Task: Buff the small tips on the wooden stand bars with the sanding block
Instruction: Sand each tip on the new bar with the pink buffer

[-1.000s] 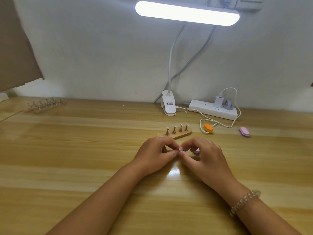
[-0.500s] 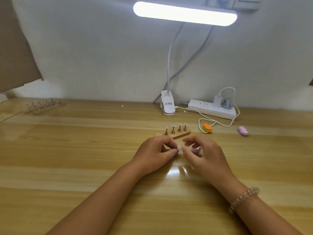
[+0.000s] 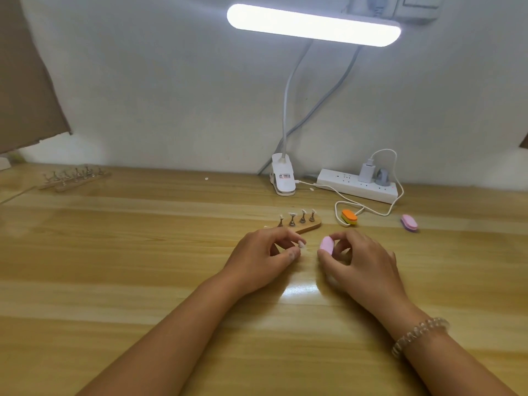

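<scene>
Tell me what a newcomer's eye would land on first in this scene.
The glowing lamp bar at the top of the view grabs the eye first. Next come the two hands at the middle of the table: the left hand pinches a small pale tip, and the right hand holds a pink sanding block beside it, not touching. Just behind them lies a wooden stand bar with four tips standing on it.

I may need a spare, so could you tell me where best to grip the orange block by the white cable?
Probably pinch the orange block across its long side edges from above: it lies flat, oval face up, and the white cable loops round its left end.
</scene>
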Available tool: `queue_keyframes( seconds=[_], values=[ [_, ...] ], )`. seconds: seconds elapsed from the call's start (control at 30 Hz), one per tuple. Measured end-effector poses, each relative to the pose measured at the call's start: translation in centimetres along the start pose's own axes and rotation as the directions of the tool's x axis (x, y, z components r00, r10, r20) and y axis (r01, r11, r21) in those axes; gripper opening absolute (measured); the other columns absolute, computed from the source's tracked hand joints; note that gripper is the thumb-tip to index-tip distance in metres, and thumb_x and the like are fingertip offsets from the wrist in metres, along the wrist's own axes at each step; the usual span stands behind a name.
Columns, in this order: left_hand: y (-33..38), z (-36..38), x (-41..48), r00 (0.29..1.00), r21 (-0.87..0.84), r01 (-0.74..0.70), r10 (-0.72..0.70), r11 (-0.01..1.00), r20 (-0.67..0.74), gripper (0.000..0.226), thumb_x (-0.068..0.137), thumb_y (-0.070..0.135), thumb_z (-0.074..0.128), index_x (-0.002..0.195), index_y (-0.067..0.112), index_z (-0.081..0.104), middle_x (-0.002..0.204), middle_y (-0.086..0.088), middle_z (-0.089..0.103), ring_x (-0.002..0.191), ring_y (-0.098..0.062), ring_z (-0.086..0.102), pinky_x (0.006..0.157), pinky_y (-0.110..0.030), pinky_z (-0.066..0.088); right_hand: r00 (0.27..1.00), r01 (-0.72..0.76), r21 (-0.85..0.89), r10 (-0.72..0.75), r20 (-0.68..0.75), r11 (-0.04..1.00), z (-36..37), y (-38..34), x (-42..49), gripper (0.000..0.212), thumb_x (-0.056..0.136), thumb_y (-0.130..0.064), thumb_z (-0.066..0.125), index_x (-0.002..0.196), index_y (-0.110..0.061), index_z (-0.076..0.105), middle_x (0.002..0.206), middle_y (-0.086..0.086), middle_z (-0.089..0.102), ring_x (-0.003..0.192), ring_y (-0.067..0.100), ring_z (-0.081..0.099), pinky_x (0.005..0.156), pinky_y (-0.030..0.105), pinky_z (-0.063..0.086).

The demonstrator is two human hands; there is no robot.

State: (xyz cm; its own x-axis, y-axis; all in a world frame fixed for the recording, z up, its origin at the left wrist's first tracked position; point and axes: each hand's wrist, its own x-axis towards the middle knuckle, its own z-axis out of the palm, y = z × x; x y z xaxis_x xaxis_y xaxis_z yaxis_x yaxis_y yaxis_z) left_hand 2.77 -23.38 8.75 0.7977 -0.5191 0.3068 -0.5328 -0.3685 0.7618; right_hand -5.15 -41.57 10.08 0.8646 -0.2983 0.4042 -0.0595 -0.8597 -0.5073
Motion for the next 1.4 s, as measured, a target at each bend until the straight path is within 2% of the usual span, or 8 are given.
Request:
queue_keyframes(
  seconds=[0.13, 0.27, 0.47, 0.6, 0.77, 1.0, 1.23, 1.4],
  values=[
    [0.1, 0.0, 0.0, 1.000, 0.003, 0.002, -0.002, 1.000, -0.010, 0.013, 0.091, 0.024, 0.069, 0.094, 0.036, 0.071, 0.091, 0.018, 0.071, 0.055, 0.004, 0.049, 0.062, -0.021, 0.037, 0.982, 0.185, 0.174, -0.177, -0.062, 0.967, -0.4, -1.0, -0.5, 0.027, 0.080, -0.031, 0.078, 0.102, -0.029, 0.064, 0.083, -0.017, 0.064, 0.077, 0.008, 0.059, 0.082, 0.045, 0.048],
    [0.2, -0.2, 0.0, 1.000, -0.002, 0.000, 0.000, 1.000, -0.006, 0.022, 0.090, 0.017, 0.068, 0.093, 0.038, 0.072, 0.091, 0.018, 0.072, 0.055, 0.005, 0.049, 0.059, -0.017, 0.035, 0.940, 0.340, 0.107, -0.341, -0.015, 0.934, 0.0, -1.7, -1.1, 0.036, 0.079, -0.030, 0.079, 0.112, -0.029, 0.064, 0.091, -0.019, 0.063, 0.078, 0.005, 0.058, 0.080, 0.042, 0.047],
    [0.4, -0.3, 0.0, 1.000, 0.042, 0.012, -0.012, 0.999, 0.018, 0.026, 0.087, 0.019, 0.071, 0.086, 0.045, 0.068, 0.090, 0.017, 0.071, 0.057, 0.005, 0.050, 0.062, -0.019, 0.036, 0.928, 0.371, 0.103, -0.373, -0.005, 0.923, -0.1, -1.3, -0.9, 0.037, 0.081, -0.028, 0.078, 0.116, -0.029, 0.065, 0.093, -0.016, 0.063, 0.078, 0.007, 0.057, 0.079, 0.042, 0.049],
    [0.6, -0.5, 0.0, 0.999, -0.020, -0.007, 0.006, 1.000, -0.032, 0.024, 0.088, 0.017, 0.071, 0.086, 0.041, 0.071, 0.089, 0.016, 0.073, 0.054, 0.004, 0.049, 0.057, -0.012, 0.035, 0.936, 0.350, 0.126, -0.352, -0.004, 0.928, -0.2, -1.5, -0.8, 0.035, 0.080, -0.027, 0.077, 0.113, -0.026, 0.067, 0.090, -0.015, 0.065, 0.078, 0.009, 0.058, 0.078, 0.042, 0.049],
    [0.5, -0.3, -0.1, 1.000, 0.083, -0.007, 0.007, 0.997, -0.009, 0.028, 0.086, 0.019, 0.072, 0.082, 0.047, 0.067, 0.089, 0.018, 0.072, 0.057, 0.004, 0.051, 0.060, -0.019, 0.036, 0.931, 0.362, 0.137, -0.364, -0.013, 0.922, 0.0, -1.3, -1.0, 0.025, 0.082, -0.029, 0.075, 0.105, -0.026, 0.066, 0.086, -0.018, 0.064, 0.079, 0.008, 0.057, 0.079, 0.037, 0.048],
    [0.1, -0.1, -0.1, 0.999, 0.132, -0.037, 0.035, 0.991, 0.015, 0.016, 0.083, 0.020, 0.069, 0.089, 0.034, 0.073, 0.090, 0.019, 0.070, 0.057, 0.004, 0.052, 0.061, -0.021, 0.036, 0.929, 0.366, 0.156, -0.369, -0.007, 0.918, 0.1, -1.2, -0.9, 0.035, 0.080, -0.025, 0.077, 0.113, -0.023, 0.065, 0.091, -0.014, 0.063, 0.079, 0.010, 0.058, 0.076, 0.034, 0.050],
    [0.2, -0.4, 0.2, 0.995, -0.028, -0.031, 0.028, 0.999, -0.091, 0.019, 0.088, 0.021, 0.073, 0.086, 0.040, 0.072, 0.083, 0.018, 0.072, 0.050, 0.001, 0.046, 0.055, -0.014, 0.034, 0.947, 0.315, 0.222, -0.321, -0.009, 0.923, 0.0, -1.4, -0.7, 0.032, 0.082, -0.018, 0.076, 0.112, -0.021, 0.067, 0.092, -0.010, 0.067, 0.082, 0.015, 0.061, 0.074, 0.041, 0.051],
    [0.1, -0.2, -0.2, 0.998, 0.126, -0.054, 0.051, 0.991, 0.028, 0.019, 0.086, 0.020, 0.069, 0.091, 0.039, 0.072, 0.092, 0.018, 0.070, 0.057, 0.003, 0.050, 0.062, -0.023, 0.038, 0.940, 0.330, 0.187, -0.341, 0.028, 0.925, 0.0, -1.4, -1.0, 0.031, 0.083, -0.024, 0.075, 0.113, -0.022, 0.066, 0.091, -0.013, 0.064, 0.080, 0.010, 0.059, 0.073, 0.034, 0.050]
  ],
)
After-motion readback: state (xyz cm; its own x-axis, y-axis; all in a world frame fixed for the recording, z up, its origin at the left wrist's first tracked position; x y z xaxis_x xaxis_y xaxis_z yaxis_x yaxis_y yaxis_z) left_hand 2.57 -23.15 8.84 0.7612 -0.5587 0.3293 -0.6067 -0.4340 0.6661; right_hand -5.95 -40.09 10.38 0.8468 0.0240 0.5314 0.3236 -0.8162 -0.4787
